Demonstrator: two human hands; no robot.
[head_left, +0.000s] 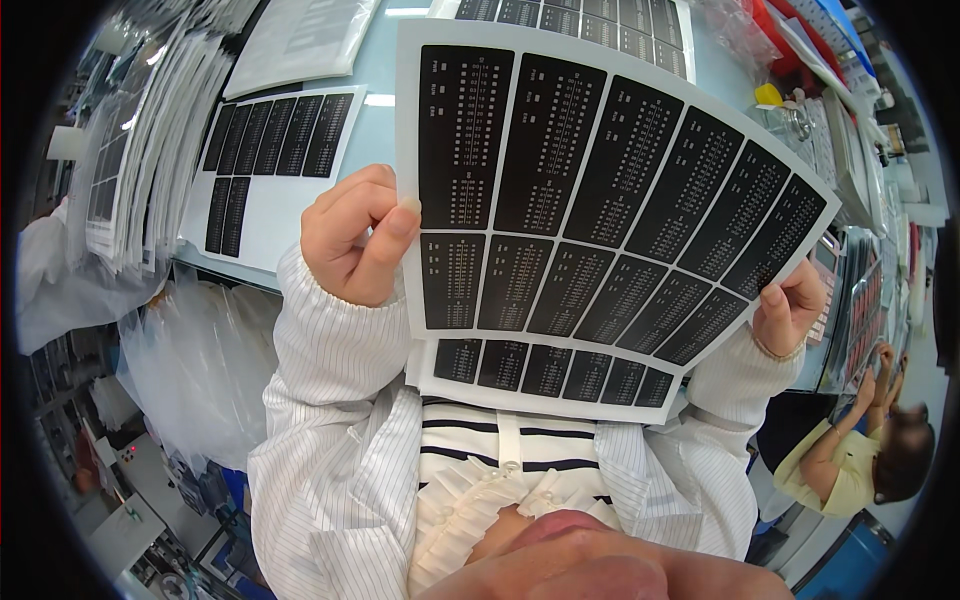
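Observation:
A large white sheet (pixel 560 150) printed with rows of black label panels is held up in front of my chest, tilted. My left hand (pixel 360 235) pinches its left edge between thumb and bent fingers. At the lower right edge, my right hand (pixel 790 305) grips the same sheet, with some of its fingers hidden behind it. A second sheet of black panels (pixel 545 370) shows below the raised one, close to my body; its upper part is covered.
On the pale table lie another black-panelled sheet (pixel 275 140) at left and a partly hidden one (pixel 620 35) at the back. Stacked sheets (pixel 150 140) and clear plastic film (pixel 200 370) are on the left. A person in yellow (pixel 845 465) works at the right.

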